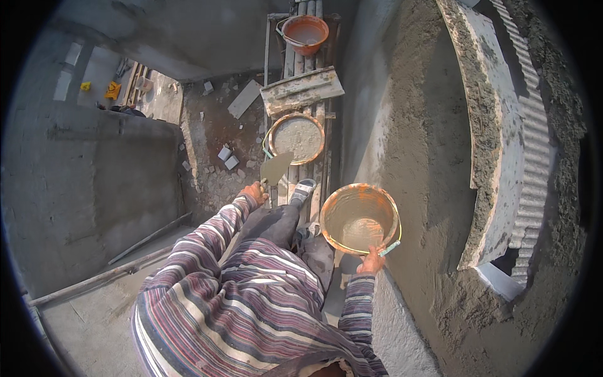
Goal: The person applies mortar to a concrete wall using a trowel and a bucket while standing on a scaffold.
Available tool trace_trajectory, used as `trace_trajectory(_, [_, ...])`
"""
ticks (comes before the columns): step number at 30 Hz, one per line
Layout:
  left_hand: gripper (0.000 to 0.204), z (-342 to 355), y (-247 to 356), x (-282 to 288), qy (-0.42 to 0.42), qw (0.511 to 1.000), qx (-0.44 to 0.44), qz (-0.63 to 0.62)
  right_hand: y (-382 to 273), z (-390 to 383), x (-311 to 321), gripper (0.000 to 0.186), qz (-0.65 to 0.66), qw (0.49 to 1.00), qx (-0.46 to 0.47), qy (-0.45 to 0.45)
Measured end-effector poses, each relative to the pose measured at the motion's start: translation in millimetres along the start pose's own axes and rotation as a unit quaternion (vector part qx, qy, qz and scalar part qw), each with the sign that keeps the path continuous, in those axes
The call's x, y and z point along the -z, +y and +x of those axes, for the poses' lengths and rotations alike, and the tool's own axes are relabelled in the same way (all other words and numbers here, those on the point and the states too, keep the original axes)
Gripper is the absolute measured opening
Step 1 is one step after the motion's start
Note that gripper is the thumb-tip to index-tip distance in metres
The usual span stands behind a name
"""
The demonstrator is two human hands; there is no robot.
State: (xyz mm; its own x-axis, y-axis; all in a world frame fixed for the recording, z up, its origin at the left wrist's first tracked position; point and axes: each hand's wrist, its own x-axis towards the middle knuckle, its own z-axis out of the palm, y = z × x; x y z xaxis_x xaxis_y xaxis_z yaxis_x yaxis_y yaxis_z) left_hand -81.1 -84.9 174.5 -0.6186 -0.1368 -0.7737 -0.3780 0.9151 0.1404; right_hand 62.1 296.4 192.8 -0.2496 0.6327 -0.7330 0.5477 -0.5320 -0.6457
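Curling in at the near rim of an orange bucket [336,217], the right hand [370,261] has its fingers closed there, just beside the green grip on the bucket's handle. I can see grey smears coating the inside. A little farther off and to the left, the left hand [254,192] is wrapped around the handle of a trowel [276,167], whose blade reaches the near left edge of a second bucket [298,115] full of grey mortar. Beyond that, a smeared board [303,90] lies across the pole platform [299,66], and farthest stands another orange bucket [309,48].
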Motion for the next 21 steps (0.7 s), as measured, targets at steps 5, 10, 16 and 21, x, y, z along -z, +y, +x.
trace_trajectory(5, [0.054,76.6,-19.5,-25.9,0.010,0.996,0.084,-0.024,0.5,36.7,-34.6,0.057,-0.048,0.998,-0.021,0.029])
trace_trajectory(10, [0.053,132.8,-4.4,-52.9,0.004,0.991,0.131,-0.033,22.3,90.4,-69.2,0.073,-0.104,0.993,-0.054,0.016])
trace_trajectory(16, [0.052,252.3,-10.7,-100.9,0.025,0.981,0.179,-0.066,92.1,170.6,-76.2,0.068,-0.085,0.996,-0.034,-0.010])
trace_trajectory(21, [0.054,350.1,1.3,-157.2,0.057,0.973,0.155,-0.159,100.9,188.4,-120.5,0.045,-0.087,0.995,-0.045,0.036])
